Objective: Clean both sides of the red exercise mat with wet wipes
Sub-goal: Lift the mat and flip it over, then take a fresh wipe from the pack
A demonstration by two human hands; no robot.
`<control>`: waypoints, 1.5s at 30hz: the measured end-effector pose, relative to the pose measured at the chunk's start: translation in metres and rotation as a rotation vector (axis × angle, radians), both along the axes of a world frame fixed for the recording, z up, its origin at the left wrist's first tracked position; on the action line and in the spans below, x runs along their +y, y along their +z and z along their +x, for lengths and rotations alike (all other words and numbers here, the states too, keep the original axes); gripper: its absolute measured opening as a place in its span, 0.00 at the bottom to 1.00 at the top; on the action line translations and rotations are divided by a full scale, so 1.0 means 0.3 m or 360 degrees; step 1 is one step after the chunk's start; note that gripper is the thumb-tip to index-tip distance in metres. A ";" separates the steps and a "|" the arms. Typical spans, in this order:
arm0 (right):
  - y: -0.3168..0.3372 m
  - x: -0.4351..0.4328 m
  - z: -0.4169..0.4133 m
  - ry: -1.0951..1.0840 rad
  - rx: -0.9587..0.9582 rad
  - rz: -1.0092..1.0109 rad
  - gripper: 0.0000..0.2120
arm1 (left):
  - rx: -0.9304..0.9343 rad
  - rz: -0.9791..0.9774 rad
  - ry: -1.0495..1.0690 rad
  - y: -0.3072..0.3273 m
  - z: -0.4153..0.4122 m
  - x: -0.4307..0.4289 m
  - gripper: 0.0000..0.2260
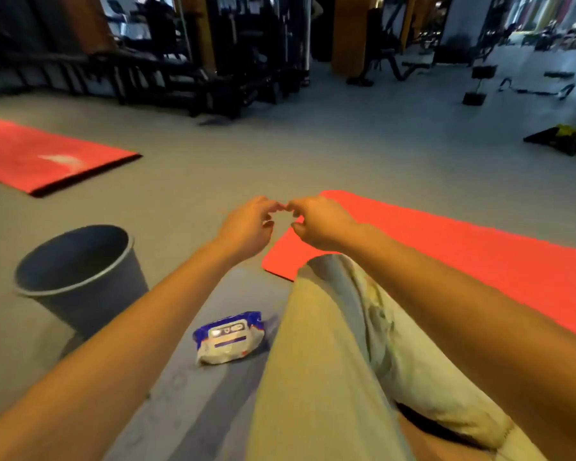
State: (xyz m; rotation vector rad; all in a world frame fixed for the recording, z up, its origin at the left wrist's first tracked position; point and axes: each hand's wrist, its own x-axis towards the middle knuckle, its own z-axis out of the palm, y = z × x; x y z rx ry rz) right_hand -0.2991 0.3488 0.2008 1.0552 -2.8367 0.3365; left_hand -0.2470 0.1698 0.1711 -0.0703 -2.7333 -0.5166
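Both bare arms reach forward at the centre of the frame, where the left hand [246, 227] and the right hand [320, 224] meet with their tips almost touching. The fingers [273, 206] of each hand are curled inward and bunched at the tips. Whether they pinch anything between them cannot be told, as no wipe shows there. The hands hover above the near corner of the red exercise mat [446, 247], which lies flat on the grey floor [313, 154] and runs off toward the right edge of the frame. A knee in khaki trousers [330, 344] overlaps the mat's lower edge. A blue-and-white pack of wet wipes [230, 337] lies on the floor at lower centre, just beside that knee. A dark grey bin [77, 267] stands open at lower left. A second red mat [47, 158] lies at upper left, well apart. Blurred gym machines [213, 61] line the top of the frame.
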 end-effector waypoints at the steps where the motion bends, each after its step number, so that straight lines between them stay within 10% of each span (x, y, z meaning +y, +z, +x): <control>1: -0.007 -0.098 0.036 0.0059 -0.0052 0.0012 0.21 | -0.0003 0.0024 0.0095 -0.018 0.072 -0.085 0.19; 13: -0.558 -0.527 0.328 0.0237 -0.0631 0.0676 0.08 | -0.0838 0.0224 0.0345 -0.534 0.500 -0.334 0.17; 22: -0.729 -0.493 0.229 0.0117 -0.0979 0.0573 0.18 | -0.0921 0.0235 0.0356 -0.753 0.423 -0.325 0.25; 45: -0.826 -0.537 0.199 0.0203 -0.0781 0.0508 0.30 | -0.0919 0.0531 0.0364 -0.815 0.406 -0.353 0.30</control>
